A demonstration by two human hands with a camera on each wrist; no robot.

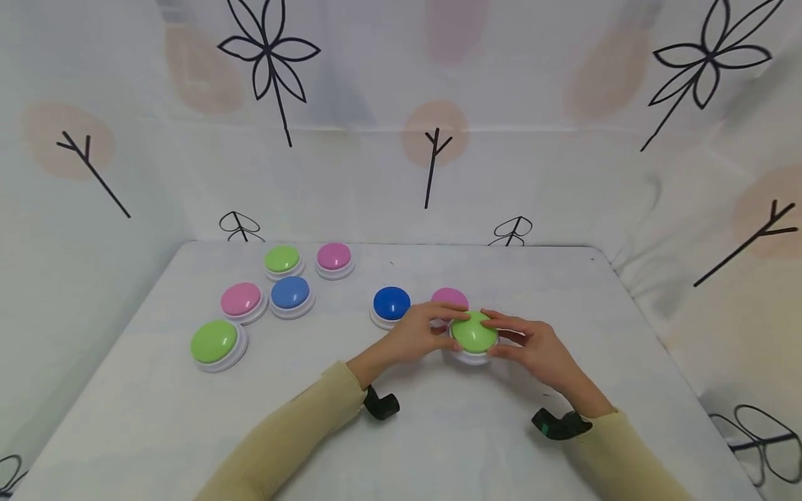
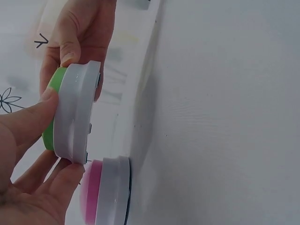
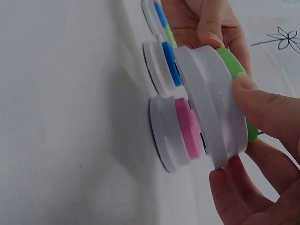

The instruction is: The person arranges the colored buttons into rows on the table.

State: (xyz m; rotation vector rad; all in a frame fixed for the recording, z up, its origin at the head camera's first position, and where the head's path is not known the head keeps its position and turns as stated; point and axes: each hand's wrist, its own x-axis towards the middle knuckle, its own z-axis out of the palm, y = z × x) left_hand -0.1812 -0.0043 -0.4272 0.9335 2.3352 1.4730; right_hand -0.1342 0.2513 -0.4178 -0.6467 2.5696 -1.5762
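Observation:
Both hands hold one green push button with a white base, raised off the table. My left hand grips its left side, thumb on the near rim. On the opposite side my right hand pinches it between thumb and fingers. The left wrist view shows the button's white base tilted clear of the tabletop, small feet showing underneath. Just behind it stands a pink button, partly hidden by the left hand and the green button. A dark blue button sits left of the pink one.
Toward the left of the white table stand several more buttons: a green one, a pink one, a lighter blue one, another green one and a magenta one. Patterned white cloth rises behind the table.

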